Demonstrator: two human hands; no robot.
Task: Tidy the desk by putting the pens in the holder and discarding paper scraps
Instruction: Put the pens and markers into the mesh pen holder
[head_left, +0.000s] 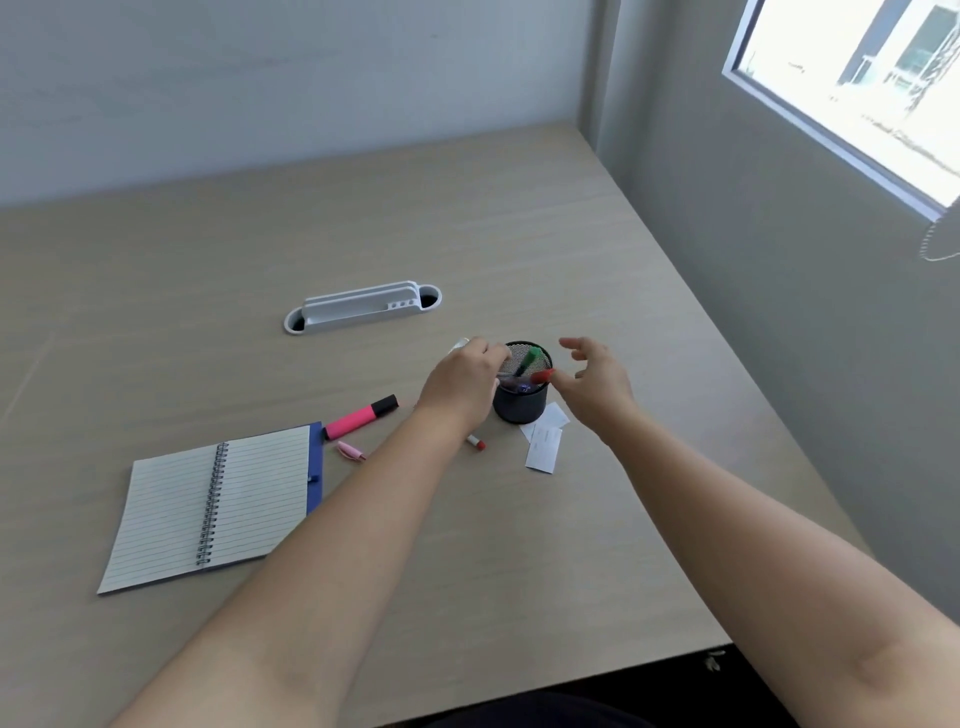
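Two bare arms reach out from the bottom edge across a pale wooden desk (519, 249). Its light top runs back to a plain grey wall (260, 78), and on the right another grey wall has a bright window (852, 83) in it. Near the front left of the desk lies an open spiral notebook with lined pages and a blue cover (218, 506). Just past its top corner lies a pink highlighter with a black cap (361, 417), and a small pink pen cap (351, 451) lies just beside the notebook. A white marker with a red tip (476, 442) peeks out from under the left arm. In the middle of the desk stands a round black mesh pen holder (521, 402) with a green pen (529, 359) and a red pen (543, 376) sticking up in it. The left hand (462, 384) is curled by the holder's left rim, and I cannot tell what it pinches, though something white shows past its knuckles. The right hand (597, 387) floats just right of the holder with fingers spread wide and nothing in it. A few white paper scraps (544, 439) lie on the desk right by the holder's base. Farther back sits a long white plastic cable slot cover (362, 307) set into the desk.
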